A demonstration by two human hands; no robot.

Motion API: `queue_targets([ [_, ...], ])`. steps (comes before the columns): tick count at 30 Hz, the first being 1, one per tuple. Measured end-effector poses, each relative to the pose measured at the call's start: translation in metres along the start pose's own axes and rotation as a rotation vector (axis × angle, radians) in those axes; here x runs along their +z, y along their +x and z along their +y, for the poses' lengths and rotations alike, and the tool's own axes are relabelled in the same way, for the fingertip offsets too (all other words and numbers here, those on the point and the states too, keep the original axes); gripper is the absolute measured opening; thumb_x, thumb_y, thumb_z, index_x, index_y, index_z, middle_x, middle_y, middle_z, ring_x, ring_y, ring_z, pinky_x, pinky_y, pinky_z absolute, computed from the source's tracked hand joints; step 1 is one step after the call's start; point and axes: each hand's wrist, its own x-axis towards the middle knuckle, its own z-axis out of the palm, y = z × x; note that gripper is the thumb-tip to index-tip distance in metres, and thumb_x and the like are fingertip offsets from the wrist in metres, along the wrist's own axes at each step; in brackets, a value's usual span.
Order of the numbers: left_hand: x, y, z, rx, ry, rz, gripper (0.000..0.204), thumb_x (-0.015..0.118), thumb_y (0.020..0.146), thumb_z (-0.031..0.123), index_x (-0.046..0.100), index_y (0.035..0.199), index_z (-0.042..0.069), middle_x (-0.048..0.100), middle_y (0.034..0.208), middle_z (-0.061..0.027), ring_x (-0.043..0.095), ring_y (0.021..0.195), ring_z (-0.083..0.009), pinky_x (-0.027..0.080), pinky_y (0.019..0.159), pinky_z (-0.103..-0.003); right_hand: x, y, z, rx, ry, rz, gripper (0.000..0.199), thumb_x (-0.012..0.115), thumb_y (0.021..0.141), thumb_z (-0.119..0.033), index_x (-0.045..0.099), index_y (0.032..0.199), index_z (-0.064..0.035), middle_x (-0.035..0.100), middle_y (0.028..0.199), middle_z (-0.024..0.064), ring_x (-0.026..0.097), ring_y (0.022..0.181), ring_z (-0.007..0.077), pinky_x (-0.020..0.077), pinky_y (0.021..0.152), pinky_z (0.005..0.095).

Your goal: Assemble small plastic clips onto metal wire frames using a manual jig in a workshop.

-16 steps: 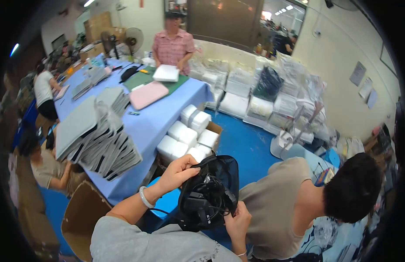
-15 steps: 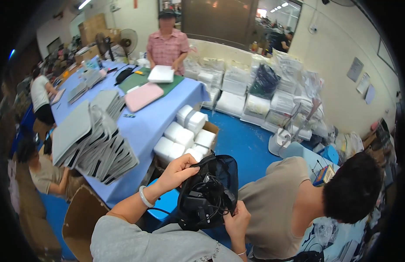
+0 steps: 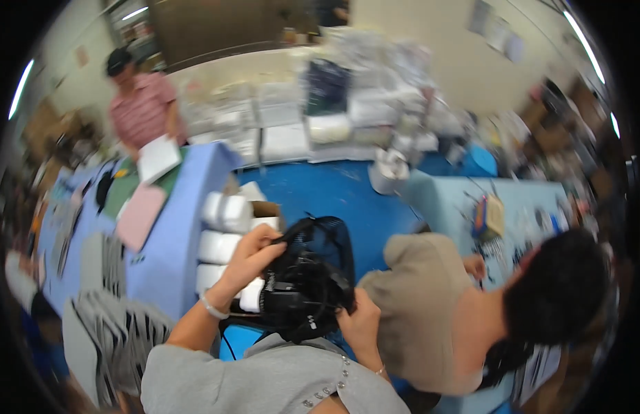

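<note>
A black mesh bag (image 3: 336, 243) hangs before my body, its mouth spread toward me. Inside lies a tangle of black cables with dark blocky pieces (image 3: 287, 288), too blurred to name. My left hand (image 3: 252, 258), a bangle on its wrist, pinches the bag's upper left rim between thumb and fingers. Lower down on the opposite side, my right hand (image 3: 361, 321) is closed on the bag's edge; its fingertips are partly hidden.
A co-worker in beige (image 3: 420, 303) sits close on my right at a pale blue table (image 3: 430, 196). White bundles (image 3: 220, 246) stack beside the blue-covered table (image 3: 185, 228) on my left. Across it, a person in pink plaid (image 3: 144, 103) holds a white slab (image 3: 158, 159).
My view has swung right, so the surroundings sit further left and blur. Both hands keep hold of the mesh bag. The person in plaid has tilted the white slab.
</note>
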Motion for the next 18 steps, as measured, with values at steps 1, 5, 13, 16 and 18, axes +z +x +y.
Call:
queue_targets([
  [1,0.005,0.005,0.012,-0.062,0.018,0.001,0.006,0.054,0.087,0.011,0.050,0.090,0.006,0.056,0.065,0.0008,0.044,0.046,-0.0013,0.029,0.036,-0.017,-0.001,0.002,0.002,0.024,-0.025,0.021,0.020,0.065,0.068,-0.006,0.049,0.080,-0.0007,0.053,0.066,0.0164,0.055,0.060,0.0342,0.0427,0.054,0.0389],
  [5,0.029,0.040,0.004,-0.073,0.022,-0.103,0.006,0.053,0.087,0.010,0.050,0.087,0.006,0.051,0.059,0.0036,0.040,0.041,-0.0010,0.027,0.035,-0.017,-0.011,0.002,0.013,0.063,-0.073,0.147,0.018,0.065,0.068,-0.004,0.052,0.079,0.0012,0.051,0.061,0.0134,0.050,0.051,0.0232,0.0408,0.050,0.0314],
  [13,0.033,0.127,-0.008,-0.061,0.000,-0.274,0.009,0.057,0.086,0.011,0.051,0.088,0.005,0.057,0.068,0.0009,0.048,0.054,-0.0028,0.032,0.043,-0.018,0.006,0.046,0.019,0.180,-0.021,0.229,0.019,0.064,0.069,-0.006,0.050,0.080,0.0002,0.056,0.067,0.0181,0.057,0.062,0.0358,0.0439,0.056,0.0394],
  [16,0.042,0.179,-0.019,-0.093,0.091,-0.405,0.012,0.057,0.087,0.018,0.052,0.090,0.008,0.055,0.067,0.0030,0.046,0.050,-0.0028,0.031,0.039,-0.019,0.012,0.075,0.030,0.262,0.003,0.362,0.018,0.063,0.068,-0.004,0.053,0.082,0.0004,0.059,0.067,0.0187,0.060,0.062,0.0323,0.0458,0.058,0.0379],
  [18,0.051,0.214,-0.033,-0.045,0.059,-0.477,0.013,0.057,0.087,0.019,0.052,0.090,0.008,0.053,0.064,0.0027,0.045,0.049,-0.0036,0.033,0.039,-0.019,0.018,0.097,0.043,0.280,0.049,0.435,0.019,0.061,0.068,-0.003,0.055,0.086,0.0005,0.060,0.068,0.0176,0.062,0.063,0.0292,0.0467,0.058,0.0349],
])
